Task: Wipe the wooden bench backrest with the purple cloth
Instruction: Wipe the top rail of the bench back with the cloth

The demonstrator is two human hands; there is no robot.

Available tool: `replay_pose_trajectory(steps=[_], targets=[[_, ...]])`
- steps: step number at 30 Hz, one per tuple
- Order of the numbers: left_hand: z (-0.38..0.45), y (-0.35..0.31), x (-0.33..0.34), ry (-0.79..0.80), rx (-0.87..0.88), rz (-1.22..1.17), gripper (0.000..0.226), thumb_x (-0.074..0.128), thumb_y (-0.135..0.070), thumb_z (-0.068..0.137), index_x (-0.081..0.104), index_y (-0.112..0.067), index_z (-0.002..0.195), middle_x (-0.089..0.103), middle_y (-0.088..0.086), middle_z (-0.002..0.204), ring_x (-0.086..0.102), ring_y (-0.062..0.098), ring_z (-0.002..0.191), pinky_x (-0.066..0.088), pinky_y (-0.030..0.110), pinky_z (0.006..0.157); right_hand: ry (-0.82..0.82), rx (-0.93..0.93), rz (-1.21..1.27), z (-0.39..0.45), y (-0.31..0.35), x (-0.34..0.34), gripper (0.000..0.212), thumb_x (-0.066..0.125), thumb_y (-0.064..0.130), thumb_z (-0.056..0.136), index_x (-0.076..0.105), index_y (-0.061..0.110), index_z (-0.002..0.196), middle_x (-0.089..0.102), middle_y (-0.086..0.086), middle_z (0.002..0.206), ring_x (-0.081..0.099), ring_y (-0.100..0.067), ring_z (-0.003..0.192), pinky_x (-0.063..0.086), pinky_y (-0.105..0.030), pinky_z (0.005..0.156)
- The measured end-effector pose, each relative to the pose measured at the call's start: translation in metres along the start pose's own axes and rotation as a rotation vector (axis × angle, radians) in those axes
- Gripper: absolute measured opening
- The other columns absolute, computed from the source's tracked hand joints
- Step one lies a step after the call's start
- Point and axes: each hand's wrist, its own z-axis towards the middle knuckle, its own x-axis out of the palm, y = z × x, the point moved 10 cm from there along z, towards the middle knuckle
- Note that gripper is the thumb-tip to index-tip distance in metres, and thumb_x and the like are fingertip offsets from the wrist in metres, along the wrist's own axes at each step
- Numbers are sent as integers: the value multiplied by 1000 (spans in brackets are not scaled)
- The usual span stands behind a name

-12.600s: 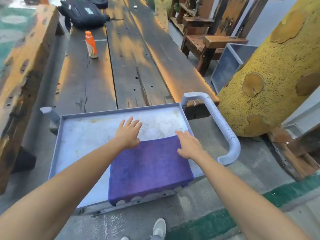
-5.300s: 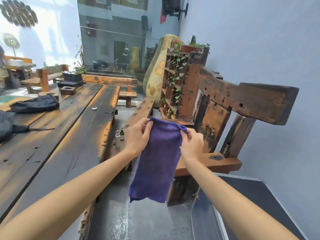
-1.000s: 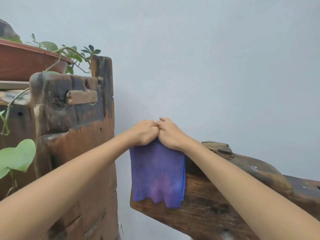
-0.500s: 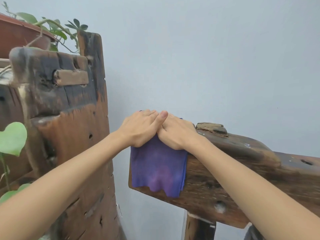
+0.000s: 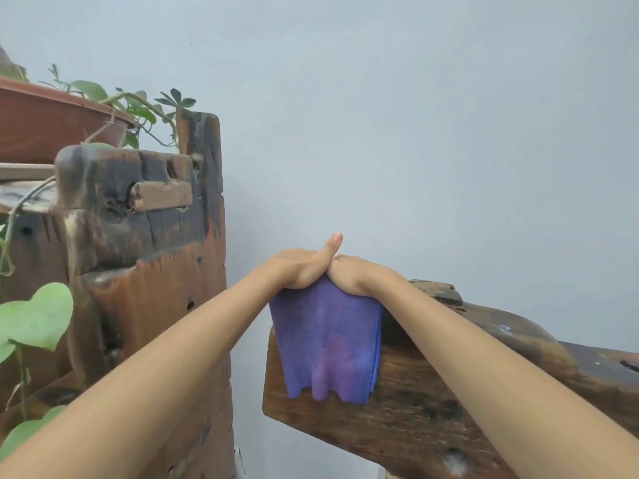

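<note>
Purple cloth [image 5: 328, 344] under two hands

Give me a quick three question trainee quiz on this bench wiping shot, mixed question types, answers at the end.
1. True or false: the purple cloth hangs over the left end of the backrest.
2. Which hand's thumb sticks up? A left hand B right hand
3. Fill in: the leafy plant sits in a ___ planter.

Key: 1 true; 2 A; 3 reddish-brown.
</note>
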Motion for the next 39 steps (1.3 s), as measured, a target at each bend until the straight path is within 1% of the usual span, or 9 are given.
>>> replay_pose_trajectory(steps=[7,13,16,20,26,29,31,35,39], targets=[[-25,-15,1,-123,109,106,85,-8,-71,93,63,-40,128,62,-8,137,52,23,130,35,41,98,-168,-41,-31,-33,-7,0,71,8,53,94,44,32,151,50,2,155,46,-24,141,35,-47,115],[-25,-30,11,-200,218,164,84,-9,-63,97,59,-31,135,59,-11,140,47,13,135,38,45,104,-346,-24,-131,-62,-11,-8,52,17,41,102,49,32,143,59,3,140,58,-29,123,37,-40,83],[-12,-32,13,-124,160,150,89,-12,-70,91,59,-40,135,64,-7,135,54,22,129,34,44,101,-140,-3,-57,-42,-15,-4,58,18,46,97,46,38,147,57,2,147,55,-29,130,43,-45,100],[-5,-38,16,-34,79,220,95,-14,-76,87,55,-40,141,62,2,140,52,30,132,33,43,105,7,14,-23,-38,-22,-4,53,16,33,110,32,28,160,38,-5,164,33,-27,150,22,-49,123],[-14,-48,22,-164,207,308,101,-15,-75,85,63,-29,130,66,0,131,57,25,125,37,44,93,-63,3,-37,-63,-22,-5,50,18,36,108,41,33,153,43,1,160,37,-25,147,16,-56,122],[-37,-62,28,-374,336,401,95,-8,-73,85,64,-16,110,67,3,120,57,22,118,39,38,95,-153,16,-93,-85,-34,-3,41,21,38,108,51,25,134,45,3,153,39,-22,144,28,-46,114],[-48,-69,34,-425,394,444,96,-4,-75,86,63,-12,112,66,5,120,57,23,117,39,36,101,-197,61,-91,-98,-43,-1,54,18,45,108,41,19,149,37,3,161,30,-17,150,25,-41,120],[-37,-72,33,-327,410,386,85,-1,-76,88,59,-16,100,65,1,116,57,20,117,40,38,96,-141,100,-145,-94,-46,-3,36,21,33,108,52,22,121,49,-3,139,43,-22,136,20,-55,121],[-7,-71,39,-153,334,307,109,-17,-81,77,67,-22,115,66,-1,127,57,21,123,37,42,91,-55,123,-112,-85,-42,-10,48,18,29,108,46,26,146,48,-1,152,39,-25,143,13,-58,121]])
